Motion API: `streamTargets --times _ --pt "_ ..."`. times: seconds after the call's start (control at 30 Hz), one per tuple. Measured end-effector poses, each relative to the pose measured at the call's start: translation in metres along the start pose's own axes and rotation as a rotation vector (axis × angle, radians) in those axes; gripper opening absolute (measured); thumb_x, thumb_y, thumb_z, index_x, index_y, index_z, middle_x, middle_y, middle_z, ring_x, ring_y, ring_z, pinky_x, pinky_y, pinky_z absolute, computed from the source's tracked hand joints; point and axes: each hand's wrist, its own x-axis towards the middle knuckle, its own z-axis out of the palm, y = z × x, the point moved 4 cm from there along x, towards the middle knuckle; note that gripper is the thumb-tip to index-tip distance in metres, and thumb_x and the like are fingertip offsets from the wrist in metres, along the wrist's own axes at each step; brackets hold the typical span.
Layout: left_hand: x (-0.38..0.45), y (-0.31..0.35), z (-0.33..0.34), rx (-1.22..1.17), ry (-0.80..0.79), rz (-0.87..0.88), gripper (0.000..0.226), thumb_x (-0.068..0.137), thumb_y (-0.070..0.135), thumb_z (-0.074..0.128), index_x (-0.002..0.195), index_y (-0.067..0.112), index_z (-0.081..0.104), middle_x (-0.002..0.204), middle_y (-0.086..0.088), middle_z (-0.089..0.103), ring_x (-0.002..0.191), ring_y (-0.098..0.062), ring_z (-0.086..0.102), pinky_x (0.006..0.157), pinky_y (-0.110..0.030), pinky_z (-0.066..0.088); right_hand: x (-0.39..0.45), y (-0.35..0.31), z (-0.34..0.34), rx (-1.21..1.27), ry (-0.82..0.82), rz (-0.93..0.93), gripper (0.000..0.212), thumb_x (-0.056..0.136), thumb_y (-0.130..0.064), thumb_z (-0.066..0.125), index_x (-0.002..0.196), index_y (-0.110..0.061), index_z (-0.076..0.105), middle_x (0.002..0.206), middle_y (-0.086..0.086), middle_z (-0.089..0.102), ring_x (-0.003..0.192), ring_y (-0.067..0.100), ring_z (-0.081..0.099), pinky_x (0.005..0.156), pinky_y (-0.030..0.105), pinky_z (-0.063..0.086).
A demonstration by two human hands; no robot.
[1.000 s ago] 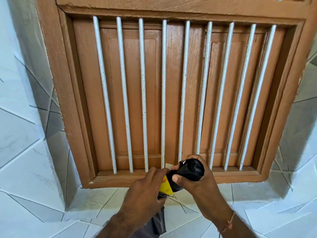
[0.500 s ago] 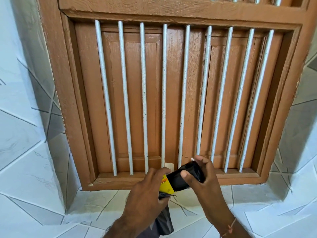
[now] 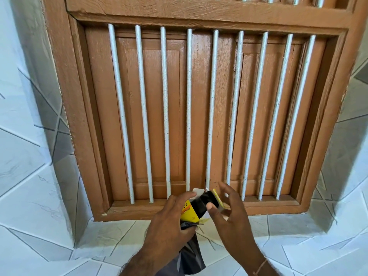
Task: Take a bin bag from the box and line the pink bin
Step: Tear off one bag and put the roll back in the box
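A small yellow box [image 3: 188, 213] lies on the window ledge's front edge, and my left hand [image 3: 169, 222] grips it. A black roll of bin bags [image 3: 207, 199] sticks out of the box's open end, between its white and yellow flaps. A loose dark bin bag [image 3: 191, 255] hangs down from under my left hand. My right hand [image 3: 229, 222] is just right of the box with its fingers spread, and its thumb tip touches the end of the roll. The pink bin is not in view.
Straight ahead is a brown wooden window frame [image 3: 83, 136] with several white vertical bars [image 3: 165, 116] over closed shutters. White tiles with grey lines [image 3: 39, 226] cover the ledge and the walls on both sides.
My right hand gripped the black roll outside the box, then pushed it in. Now it has let go, its fingers spread and only the thumb on the roll. The camera has tilted down slightly.
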Motion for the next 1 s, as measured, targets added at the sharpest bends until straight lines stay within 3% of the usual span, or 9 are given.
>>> streamTargets --times 0.17,0.27,0.37,0.47,0.57,0.63,0.73,0.83,1.0 --pt "-0.002 0.001 0.002 -0.079 -0.011 -0.008 0.093 0.072 0.041 0.079 0.122 0.071 0.006 0.141 0.027 0.037 0.113 0.006 0.042 0.089 -0.012 0.040 0.003 0.006 -0.003 0.374 0.072 0.288 0.032 0.077 -0.005 0.076 0.099 -0.025 0.065 0.087 0.001 0.076 0.080 0.016 0.071 0.068 0.033 0.059" --pt "-0.001 0.003 0.005 -0.120 -0.040 -0.028 0.093 0.071 0.043 0.080 0.118 0.077 0.006 0.144 0.028 0.036 0.119 0.004 0.042 0.098 -0.020 0.044 0.004 0.007 -0.004 0.316 0.143 0.255 0.013 0.080 -0.002 0.073 0.085 -0.014 0.072 0.077 0.002 0.076 0.069 0.010 0.068 0.058 0.020 0.054" --pt "-0.002 0.004 0.011 -0.084 -0.063 -0.030 0.086 0.072 0.046 0.078 0.125 0.066 0.013 0.142 0.026 0.037 0.117 0.002 0.041 0.098 -0.021 0.044 0.008 0.004 -0.005 0.199 0.142 0.185 0.015 0.079 0.002 0.072 0.074 -0.012 0.070 0.071 0.003 0.073 0.064 0.007 0.064 0.060 0.018 0.051" --pt "-0.001 0.001 0.013 -0.080 -0.051 -0.031 0.083 0.071 0.049 0.076 0.133 0.055 0.021 0.140 0.026 0.039 0.115 0.001 0.043 0.095 -0.016 0.041 0.010 -0.007 -0.002 0.159 -0.015 0.121 0.011 0.081 -0.005 0.071 0.074 -0.014 0.070 0.073 0.003 0.072 0.069 0.009 0.065 0.066 0.019 0.051" --pt "0.001 -0.005 0.012 -0.099 -0.038 -0.074 0.083 0.070 0.053 0.076 0.135 0.052 0.024 0.138 0.025 0.042 0.113 0.001 0.045 0.093 -0.015 0.042 0.007 -0.008 -0.002 0.325 -0.098 0.180 0.010 0.089 -0.016 0.065 0.085 -0.016 0.074 0.083 0.000 0.076 0.080 0.009 0.069 0.070 0.023 0.054" --pt "0.002 -0.006 0.011 -0.081 -0.054 -0.085 0.083 0.071 0.052 0.076 0.134 0.053 0.023 0.138 0.025 0.041 0.110 0.003 0.042 0.087 -0.008 0.037 0.006 -0.004 -0.003 0.408 -0.044 0.225 0.014 0.091 -0.020 0.061 0.091 -0.016 0.074 0.089 0.001 0.077 0.085 0.015 0.070 0.071 0.034 0.057" --pt "0.002 0.000 0.008 -0.073 -0.072 -0.053 0.077 0.072 0.048 0.077 0.129 0.056 0.026 0.133 0.025 0.040 0.110 0.002 0.044 0.080 0.000 0.035 0.005 0.005 -0.006 0.431 0.191 0.284 0.010 0.091 -0.011 0.060 0.094 -0.015 0.069 0.084 0.002 0.077 0.078 0.018 0.070 0.058 0.029 0.059" --pt "0.002 0.004 0.006 -0.069 -0.090 -0.027 0.071 0.074 0.047 0.076 0.127 0.054 0.031 0.130 0.025 0.040 0.114 -0.002 0.047 0.088 -0.008 0.044 0.005 0.012 -0.008 0.460 0.287 0.295 0.014 0.089 -0.006 0.062 0.098 -0.017 0.061 0.088 0.006 0.073 0.081 0.022 0.069 0.057 0.030 0.060" --pt "0.004 0.006 0.004 -0.063 -0.078 -0.028 0.066 0.073 0.050 0.075 0.124 0.054 0.032 0.126 0.025 0.041 0.110 -0.002 0.049 0.086 -0.007 0.043 0.002 0.008 0.000 0.432 0.020 0.188 0.041 0.075 -0.014 0.078 0.109 -0.025 0.058 0.097 -0.003 0.074 0.091 0.012 0.070 0.079 0.034 0.058"
